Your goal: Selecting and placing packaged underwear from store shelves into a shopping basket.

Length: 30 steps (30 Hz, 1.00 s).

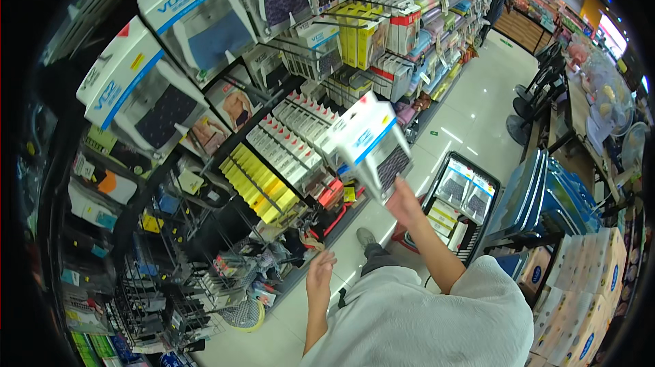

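Note:
My right hand (404,202) grips the lower end of a boxed pair of men's underwear (372,148), a white and blue package with a clear front and dark patterned fabric. The box is tilted, in front of hanging rows of similar white boxes (284,149). My left hand (321,269) is raised near my body at the lower middle, its fingers apart and nothing in it. Below and right of my right hand stands a black-rimmed basket or cart (497,183) holding similar underwear boxes (454,186) and several smaller packages.
Metal hooks with yellow boxes (258,183) and large VC2 underwear boxes (204,34) fill the rack at the left. Folded ironing-board-like blue panels (563,198) and tissue packs (583,264) stand at the right. Pedestal fans (519,129) line the tiled aisle (481,96).

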### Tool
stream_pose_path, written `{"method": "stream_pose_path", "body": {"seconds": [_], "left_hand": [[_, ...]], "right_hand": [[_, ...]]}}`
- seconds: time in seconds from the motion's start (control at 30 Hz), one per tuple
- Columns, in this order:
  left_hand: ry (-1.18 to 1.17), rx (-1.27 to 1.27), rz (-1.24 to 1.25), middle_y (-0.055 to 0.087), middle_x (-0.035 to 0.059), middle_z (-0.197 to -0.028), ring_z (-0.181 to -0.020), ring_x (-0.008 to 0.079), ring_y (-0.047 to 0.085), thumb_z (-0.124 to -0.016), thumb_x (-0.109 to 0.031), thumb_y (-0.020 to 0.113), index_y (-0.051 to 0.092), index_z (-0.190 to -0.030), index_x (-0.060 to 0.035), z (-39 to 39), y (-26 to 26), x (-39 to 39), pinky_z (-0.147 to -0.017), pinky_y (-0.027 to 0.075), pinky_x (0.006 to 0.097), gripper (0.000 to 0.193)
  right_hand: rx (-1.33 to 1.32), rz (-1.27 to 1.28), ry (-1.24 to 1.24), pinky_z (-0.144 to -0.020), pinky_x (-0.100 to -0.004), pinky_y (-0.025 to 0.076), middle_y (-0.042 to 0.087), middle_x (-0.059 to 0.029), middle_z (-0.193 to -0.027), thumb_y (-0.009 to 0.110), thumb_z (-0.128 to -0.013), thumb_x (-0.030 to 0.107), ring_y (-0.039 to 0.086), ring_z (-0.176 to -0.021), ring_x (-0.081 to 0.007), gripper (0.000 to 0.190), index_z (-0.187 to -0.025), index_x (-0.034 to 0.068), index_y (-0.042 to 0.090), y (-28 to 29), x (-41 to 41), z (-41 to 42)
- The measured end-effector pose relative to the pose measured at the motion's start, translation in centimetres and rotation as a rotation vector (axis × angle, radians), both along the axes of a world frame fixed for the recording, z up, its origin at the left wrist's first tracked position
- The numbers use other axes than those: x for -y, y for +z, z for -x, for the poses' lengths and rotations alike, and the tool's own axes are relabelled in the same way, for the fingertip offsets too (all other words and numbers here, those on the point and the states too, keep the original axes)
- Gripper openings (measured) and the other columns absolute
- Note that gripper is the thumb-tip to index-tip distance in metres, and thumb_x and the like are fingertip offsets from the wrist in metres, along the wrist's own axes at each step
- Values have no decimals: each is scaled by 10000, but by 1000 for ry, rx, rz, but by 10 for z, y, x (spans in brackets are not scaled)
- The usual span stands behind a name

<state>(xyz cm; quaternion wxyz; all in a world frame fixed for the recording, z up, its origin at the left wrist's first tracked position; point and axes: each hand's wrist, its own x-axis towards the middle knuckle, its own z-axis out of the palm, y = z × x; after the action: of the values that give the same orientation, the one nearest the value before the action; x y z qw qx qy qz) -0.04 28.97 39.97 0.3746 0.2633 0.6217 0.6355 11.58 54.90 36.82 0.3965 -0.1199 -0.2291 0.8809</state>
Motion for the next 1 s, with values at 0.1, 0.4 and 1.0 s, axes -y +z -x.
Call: {"method": "stream_pose_path", "body": {"seconds": [0.1,0.4,1.0], "left_hand": [[-92,20,14,560,135,-1110,-1028,208,536,-899,-189,507,471,-1192,18,13,-11,-24,-898,398,317,360],[-193,17,71,543,146,-1147,-1057,209,530,-910,-128,472,449,-1220,16,63,6,-113,-929,383,314,343],[-148,64,137,547,136,-1136,-1065,214,529,-911,-117,463,453,-1220,11,87,16,-186,-926,385,313,335]], "right_hand": [[-57,-69,-83,-993,-397,359,498,-79,-1245,463,-918,278,488,-1136,-228,410,-1252,49,397,21,-63,14],[-167,-67,-119,-965,-407,384,518,-59,-1217,476,-915,286,502,-1114,-217,383,-1223,66,425,37,-179,69],[-74,-5,-15,-890,-352,425,542,-36,-1144,530,-897,212,534,-1036,-178,320,-1171,77,434,27,-237,172]]}}
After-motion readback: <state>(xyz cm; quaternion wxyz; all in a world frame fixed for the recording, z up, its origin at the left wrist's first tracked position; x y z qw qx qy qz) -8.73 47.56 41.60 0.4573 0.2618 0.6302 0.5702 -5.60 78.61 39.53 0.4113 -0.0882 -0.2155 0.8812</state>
